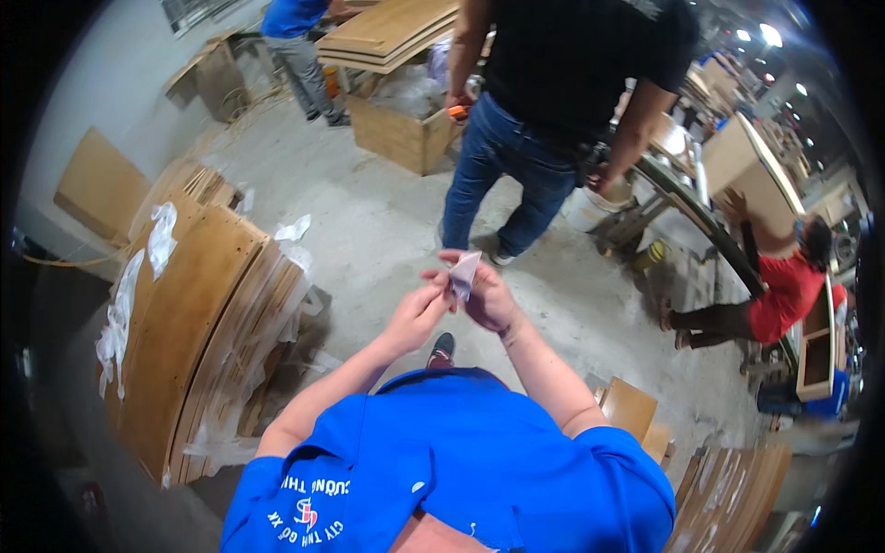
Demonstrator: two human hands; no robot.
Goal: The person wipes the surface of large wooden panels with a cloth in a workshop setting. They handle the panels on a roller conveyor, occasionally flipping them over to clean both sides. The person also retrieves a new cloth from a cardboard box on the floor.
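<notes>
In front of my chest I hold a small folded sheet (464,274), pale pinkish on one face and purplish lower down. Whether it is paper, cloth or sandpaper I cannot tell. My left hand (419,313) pinches its left side, thumb and fingers pressed together. Behind and to the right of it, my right hand (490,300) curls around the sheet, some fingers reaching past it toward the left. Both hands meet at the sheet, above the grey floor, and hide part of it.
Wooden panels (198,304) with plastic wrap are stacked at left. Ahead stands a person in a black shirt (581,64), beside a wooden crate (392,134). A worker in red (793,290) handles a panel at right. More boards (733,498) stand at lower right.
</notes>
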